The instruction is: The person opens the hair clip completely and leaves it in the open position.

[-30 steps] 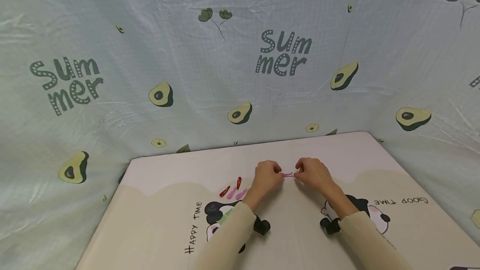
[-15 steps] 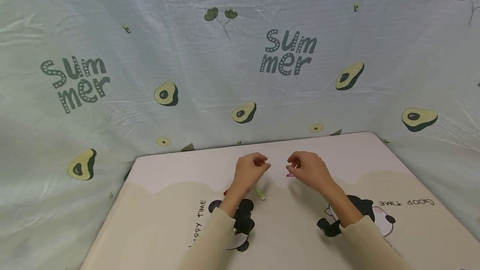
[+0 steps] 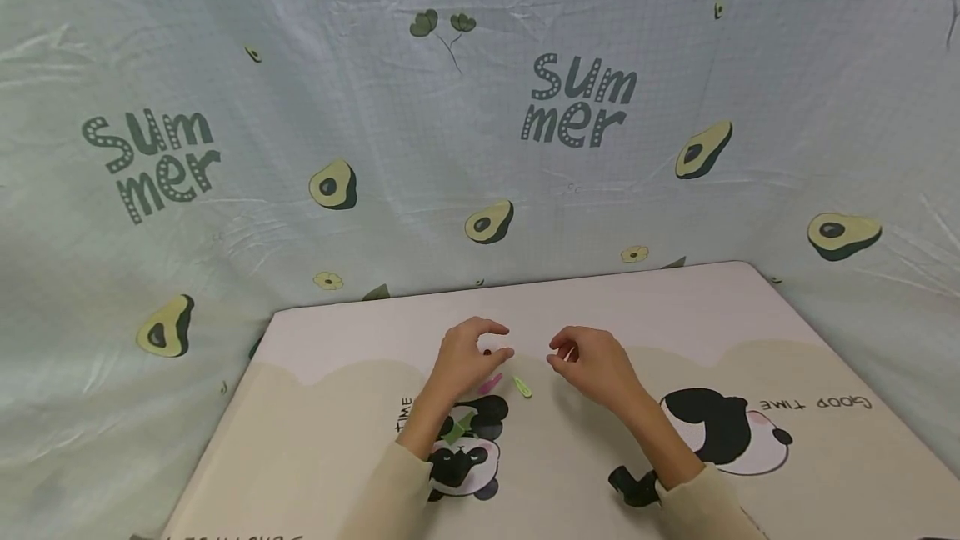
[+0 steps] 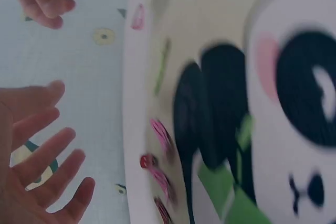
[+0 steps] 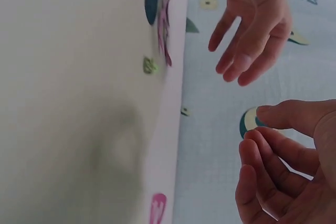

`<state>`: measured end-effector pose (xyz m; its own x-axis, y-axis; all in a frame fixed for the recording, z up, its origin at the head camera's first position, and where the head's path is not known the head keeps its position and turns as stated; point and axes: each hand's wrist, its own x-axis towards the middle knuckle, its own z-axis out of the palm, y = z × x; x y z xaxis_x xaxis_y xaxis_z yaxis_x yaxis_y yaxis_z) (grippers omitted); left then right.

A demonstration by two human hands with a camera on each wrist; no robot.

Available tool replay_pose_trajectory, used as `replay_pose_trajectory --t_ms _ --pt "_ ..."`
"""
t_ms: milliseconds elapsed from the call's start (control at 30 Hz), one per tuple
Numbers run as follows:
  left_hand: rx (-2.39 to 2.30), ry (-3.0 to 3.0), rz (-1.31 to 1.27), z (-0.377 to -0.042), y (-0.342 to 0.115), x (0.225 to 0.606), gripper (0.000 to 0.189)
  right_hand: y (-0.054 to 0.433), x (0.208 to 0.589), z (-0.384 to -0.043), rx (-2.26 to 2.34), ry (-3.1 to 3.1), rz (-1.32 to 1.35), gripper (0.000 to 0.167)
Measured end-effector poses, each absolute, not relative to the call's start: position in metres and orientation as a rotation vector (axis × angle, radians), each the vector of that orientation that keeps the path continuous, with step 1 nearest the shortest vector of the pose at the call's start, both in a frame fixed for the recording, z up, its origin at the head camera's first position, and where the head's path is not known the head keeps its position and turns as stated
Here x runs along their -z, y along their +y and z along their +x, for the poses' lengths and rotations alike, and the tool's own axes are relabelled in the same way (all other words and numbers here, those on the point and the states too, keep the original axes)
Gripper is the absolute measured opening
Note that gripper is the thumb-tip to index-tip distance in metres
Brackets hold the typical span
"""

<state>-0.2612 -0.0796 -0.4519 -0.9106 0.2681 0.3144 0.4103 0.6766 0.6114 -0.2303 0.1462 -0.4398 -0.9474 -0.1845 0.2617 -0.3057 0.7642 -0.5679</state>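
My left hand hovers over the table with thumb and forefinger spread, holding nothing. Opposite it is my right hand, its fingers loosely bent and its grasp empty. Between them, slightly nearer me, lies a green snap hair clip. A pink hair clip lies just below the left fingertips. Another pink hair clip lies by itself on the pale band of the table in the right wrist view; from the head, the right hand hides it. Pink clips and a red clip form a loose row in the left wrist view.
The tabletop carries printed pandas and lettering. Behind its far edge hangs a pale curtain with avocado and "summer" prints. A second panda print lies beside the right forearm.
Both hands pinched a pink hair clip one second ago, then let go of it. They have drawn apart, the left moving left, and both are now lower in the head view.
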Motion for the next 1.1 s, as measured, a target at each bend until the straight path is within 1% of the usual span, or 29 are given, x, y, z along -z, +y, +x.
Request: replay_pose_trajectory --t_ms 200,467,767,900,1100 --pt "0.810 -2.819 -0.768 -0.271 -0.089 0.457 0.025 0.129 0.456 -0.227 -0.962 -2.819 0.294 0.029" --pt "0.568 -2.882 -0.949 -0.281 -0.091 0.459 0.019 0.117 0.474 -0.229 -0.959 -2.922 0.199 0.032" --pt "0.433 -2.856 -1.098 -0.284 -0.080 0.465 0.015 0.108 0.481 -0.232 -0.934 -2.941 0.210 0.025" --pt "0.401 -2.862 -1.106 -0.284 -0.078 0.466 0.012 0.105 0.484 -0.233 -0.928 -2.937 0.223 0.024" --pt "0.418 -2.856 -1.126 -0.284 -0.076 0.467 0.008 0.106 0.486 -0.234 -0.923 -2.945 0.213 0.017"
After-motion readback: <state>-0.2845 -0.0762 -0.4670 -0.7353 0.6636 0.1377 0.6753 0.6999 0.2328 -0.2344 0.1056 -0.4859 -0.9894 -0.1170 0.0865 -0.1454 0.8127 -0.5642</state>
